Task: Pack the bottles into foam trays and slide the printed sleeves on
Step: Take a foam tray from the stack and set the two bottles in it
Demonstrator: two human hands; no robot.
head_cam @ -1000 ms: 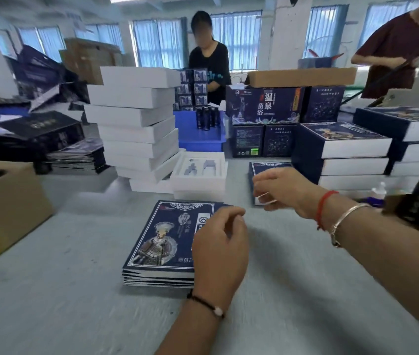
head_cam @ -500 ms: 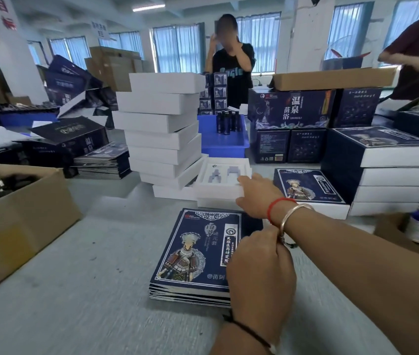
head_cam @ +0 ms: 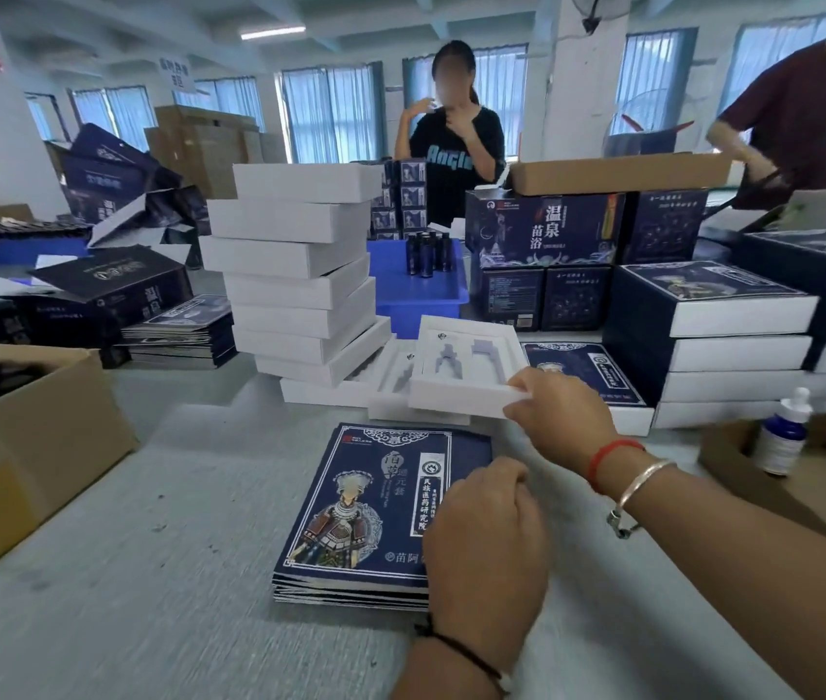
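My right hand (head_cam: 559, 414) pinches the near right corner of a white foam tray (head_cam: 461, 366) and holds it tilted above a second white tray (head_cam: 390, 396) on the table. The lifted tray has empty cut-out slots. My left hand (head_cam: 484, 548) rests with curled fingers on the right edge of a flat stack of dark blue printed sleeves (head_cam: 375, 512) in front of me. Several dark bottles (head_cam: 427, 254) stand in a blue bin (head_cam: 418, 295) behind the trays. A white dropper bottle (head_cam: 782, 437) stands in a carton at the right.
A tall stack of white boxes (head_cam: 294, 275) rises left of the trays. Sleeved boxes (head_cam: 714, 336) are piled at the right. An open cardboard carton (head_cam: 22, 447) sits at the left edge. Two people stand behind the table, among dark printed cartons (head_cam: 542, 234).
My right hand reached forward to the foam tray, took its corner and lifted it. My left hand stayed on the sleeve stack. The camera moved closer.
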